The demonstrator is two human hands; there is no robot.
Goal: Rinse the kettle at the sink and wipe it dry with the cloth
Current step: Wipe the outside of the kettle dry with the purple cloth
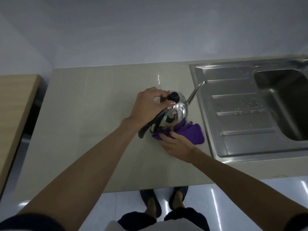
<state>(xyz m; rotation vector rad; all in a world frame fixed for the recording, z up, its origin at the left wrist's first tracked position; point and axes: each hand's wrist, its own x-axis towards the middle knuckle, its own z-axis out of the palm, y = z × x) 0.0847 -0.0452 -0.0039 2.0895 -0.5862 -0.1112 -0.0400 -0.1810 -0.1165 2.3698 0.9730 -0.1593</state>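
Where the beige counter [86, 104] runs from a pale wooden top [15, 104] on the left to a stainless sink [281, 104] on the right, a polished steel kettle [175, 114] stands near the middle, just beside the sink's ribbed drainboard [236, 117]. The drainboard carries scattered water drops, and the basin lies dark at the far right. A plain grey-white wall [133, 30] rises behind the counter, and a glossy white floor [216, 197] shows below its front edge, where the person's dark slippers [150, 202] stand.

The kettle's thin spout [195, 91] points toward the sink, reaching over the drainboard's edge. Its black handle [148, 129] slants down toward the person, and a black knob [174, 97] tops the lid. The left hand [148, 104] is closed on the kettle's top, fingers curled around the lid beside the knob. A purple cloth [191, 133] lies on the counter against the kettle's base, its colour mirrored in the steel. The right hand [175, 144] grips the cloth's bunched near end, pressing it against the lower part of the kettle.
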